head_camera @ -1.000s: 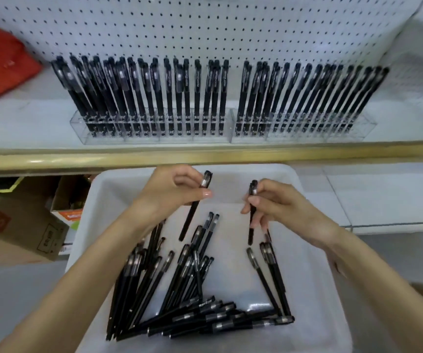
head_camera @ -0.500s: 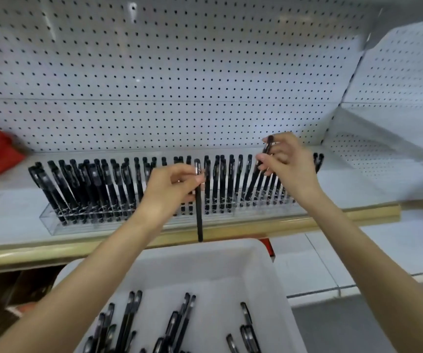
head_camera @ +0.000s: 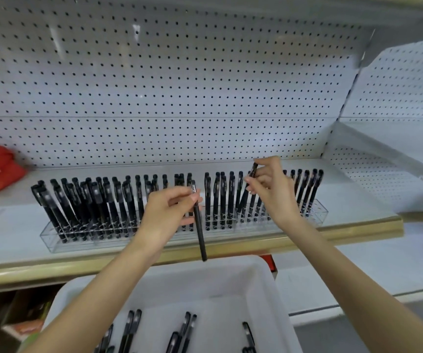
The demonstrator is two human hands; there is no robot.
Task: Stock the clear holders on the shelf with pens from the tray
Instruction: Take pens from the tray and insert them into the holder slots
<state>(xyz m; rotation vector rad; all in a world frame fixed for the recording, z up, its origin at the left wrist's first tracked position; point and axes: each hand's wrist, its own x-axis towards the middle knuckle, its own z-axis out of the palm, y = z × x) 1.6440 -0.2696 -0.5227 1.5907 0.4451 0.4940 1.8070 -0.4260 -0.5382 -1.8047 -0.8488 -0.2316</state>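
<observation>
Two bare hands work at the front edge of the white shelf (head_camera: 9, 233), each pinching one slim black capped pen. The left hand (head_camera: 167, 215) grips its black pen (head_camera: 198, 220) near the cap between thumb and fingertips; the pen hangs almost upright in front of the holders, its lower tip past the shelf's gold front lip and just above the far rim of the white plastic tray (head_camera: 269, 284). The right hand (head_camera: 271, 189) pinches a second black pen (head_camera: 247, 192) by its cap end, tilted, with its lower end down among the standing pens at the left end of the right-hand clear acrylic holder (head_camera: 317, 217). The left-hand clear holder (head_camera: 52, 240) is packed with upright pens, and more loose pens lie in the tray near the bottom edge of the view.

The step in hand looks like seating the right pen in a free hole while the left one waits. To do it well, the right pen should probably be brought upright before it is pushed down, since a slanted entry could knock its neighbours or land in a hole already filled. Whether its tip has found a hole cannot be told here. The narrow gap between the two holders' rows, just right of the left hand's thumb, seems the likeliest spot for the left pen; it needs lifting clear of the holder's front wall first, then a straight descent.
</observation>
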